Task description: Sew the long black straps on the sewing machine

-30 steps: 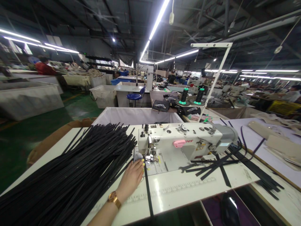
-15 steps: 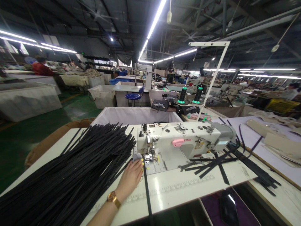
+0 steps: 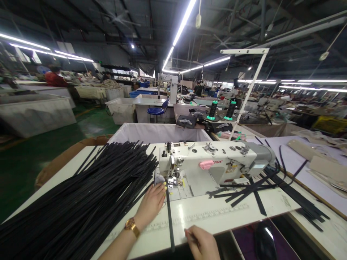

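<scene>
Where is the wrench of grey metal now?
In the head view, the grey metal wrench lies right of centre on the white sewing table, left of the crossed black straps.

My left hand [image 3: 151,201] lies palm down, its fingers together and reaching forward, the yellow-painted nails at their tips. My left forearm [image 3: 119,242] slants up from the bottom edge, the wrist [image 3: 137,225] nearly straight. My right hand [image 3: 202,242] is low in view, its fingers curled in and its wrist out of sight.
</scene>
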Demonstrator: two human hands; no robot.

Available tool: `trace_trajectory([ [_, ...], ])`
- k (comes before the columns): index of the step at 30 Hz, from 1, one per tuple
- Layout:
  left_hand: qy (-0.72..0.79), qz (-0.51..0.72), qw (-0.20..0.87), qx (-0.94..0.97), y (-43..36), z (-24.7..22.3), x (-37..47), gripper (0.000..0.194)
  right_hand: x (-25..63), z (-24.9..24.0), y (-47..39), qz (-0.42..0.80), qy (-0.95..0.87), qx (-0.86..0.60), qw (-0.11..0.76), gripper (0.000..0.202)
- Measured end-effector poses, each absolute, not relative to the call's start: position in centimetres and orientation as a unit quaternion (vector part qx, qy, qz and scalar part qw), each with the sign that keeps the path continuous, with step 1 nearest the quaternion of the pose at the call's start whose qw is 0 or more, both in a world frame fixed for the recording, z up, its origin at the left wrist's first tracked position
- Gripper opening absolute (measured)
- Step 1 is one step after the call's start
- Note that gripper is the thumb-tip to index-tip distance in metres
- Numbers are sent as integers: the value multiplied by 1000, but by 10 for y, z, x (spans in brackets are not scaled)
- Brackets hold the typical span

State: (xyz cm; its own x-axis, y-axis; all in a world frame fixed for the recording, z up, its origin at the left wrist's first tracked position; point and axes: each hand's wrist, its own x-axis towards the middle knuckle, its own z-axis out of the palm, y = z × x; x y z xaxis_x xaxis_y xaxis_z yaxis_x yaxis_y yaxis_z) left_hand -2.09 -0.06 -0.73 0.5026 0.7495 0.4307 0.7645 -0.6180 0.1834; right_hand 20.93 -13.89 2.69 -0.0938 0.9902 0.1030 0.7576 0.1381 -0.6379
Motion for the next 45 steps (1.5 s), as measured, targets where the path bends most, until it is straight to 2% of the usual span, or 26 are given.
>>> trace_trajectory([
  [6, -440, -243, 17, -864, -2, -5, -21, 35, 221, 20, -91, 65, -731, -651, 196, 25],
  [10, -440, -246, 14, -863, -2, -4, -21, 35, 219, 11, -89, 17, -740, -649, 177, 23],
  [45, -452, -228, 0, -862, -1, -3, -20, 35, 216, 14, -91, 36, -726, -668, 161, 28],
])
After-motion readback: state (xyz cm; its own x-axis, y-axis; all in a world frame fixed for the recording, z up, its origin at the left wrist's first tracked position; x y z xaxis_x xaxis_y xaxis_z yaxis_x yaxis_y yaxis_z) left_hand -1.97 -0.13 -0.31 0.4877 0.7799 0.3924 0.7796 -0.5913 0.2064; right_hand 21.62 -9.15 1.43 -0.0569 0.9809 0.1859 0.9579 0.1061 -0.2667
